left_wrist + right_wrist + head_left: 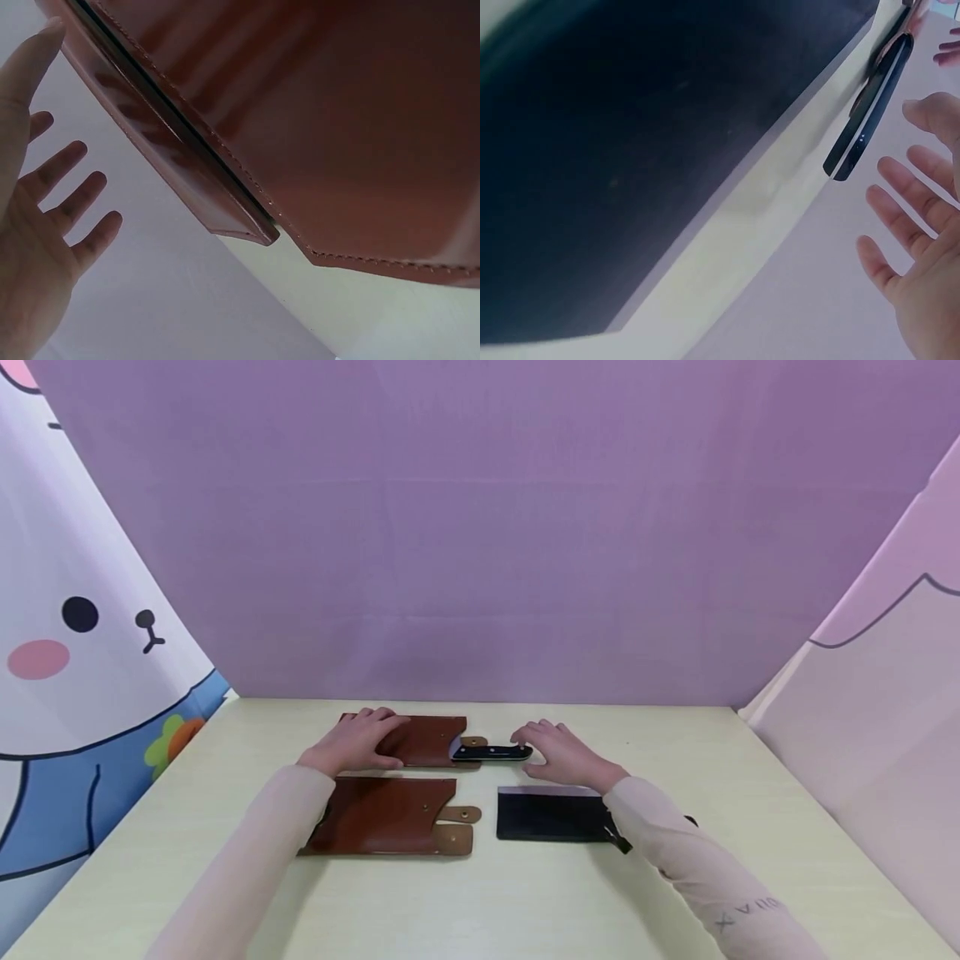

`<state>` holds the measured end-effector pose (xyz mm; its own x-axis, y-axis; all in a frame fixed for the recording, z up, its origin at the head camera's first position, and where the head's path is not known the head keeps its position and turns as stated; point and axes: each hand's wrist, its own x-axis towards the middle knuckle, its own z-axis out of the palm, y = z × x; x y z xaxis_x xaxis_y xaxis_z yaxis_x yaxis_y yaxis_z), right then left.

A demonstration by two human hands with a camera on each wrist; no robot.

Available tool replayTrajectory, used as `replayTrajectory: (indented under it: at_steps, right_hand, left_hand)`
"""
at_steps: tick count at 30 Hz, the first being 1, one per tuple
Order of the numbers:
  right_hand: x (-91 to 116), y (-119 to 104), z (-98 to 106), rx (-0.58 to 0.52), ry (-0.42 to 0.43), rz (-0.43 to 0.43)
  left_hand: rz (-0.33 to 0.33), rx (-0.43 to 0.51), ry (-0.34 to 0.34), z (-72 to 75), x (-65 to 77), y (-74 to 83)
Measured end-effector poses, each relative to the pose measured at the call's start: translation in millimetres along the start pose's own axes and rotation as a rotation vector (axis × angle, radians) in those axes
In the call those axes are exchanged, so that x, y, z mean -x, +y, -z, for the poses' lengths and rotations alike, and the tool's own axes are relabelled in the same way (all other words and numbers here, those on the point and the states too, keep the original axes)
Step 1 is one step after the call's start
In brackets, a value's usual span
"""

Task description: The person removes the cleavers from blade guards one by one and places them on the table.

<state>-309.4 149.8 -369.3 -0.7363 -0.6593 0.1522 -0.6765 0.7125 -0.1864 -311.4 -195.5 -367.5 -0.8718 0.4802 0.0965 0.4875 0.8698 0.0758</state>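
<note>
A knife with a black riveted handle [491, 752] lies at the back, its blade mostly hidden inside a brown leather sheath [431, 739]. My left hand [356, 743] is over the left part of that sheath, fingers spread; whether the thumb touches the leather I cannot tell. Close to the handle's end is my right hand [562, 754], its fingers loosely bent. In the right wrist view a gap shows between the knife handle [870, 112] and the right hand [922, 225].
In front lies a second brown leather sheath [382, 817] with a strap [459, 814]. To its right is a cleaver with a wide black blade [551, 814]; the right sleeve partly covers it. A purple cloth wall [480, 543] stands behind the pale table [480, 902].
</note>
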Motion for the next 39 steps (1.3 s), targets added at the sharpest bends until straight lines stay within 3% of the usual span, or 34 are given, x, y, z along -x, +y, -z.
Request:
replayTrajectory:
  at_steps: [17, 30, 39]
  right_hand:
    - [-32, -5, -14, -0.043, -0.016, -0.037]
    - [-44, -2, -29, -0.064, -0.071, -0.064]
    - [-46, -3, -32, -0.047, -0.097, -0.062]
  left_hand:
    - [0.076, 0.048, -0.024, -5.9, -16.9, -4.5]
    - [0.141, 0.135, -0.104, -7.4, -14.9, -8.0]
    - [0.110, 0.119, -0.124, -8.2, -16.3, -4.9]
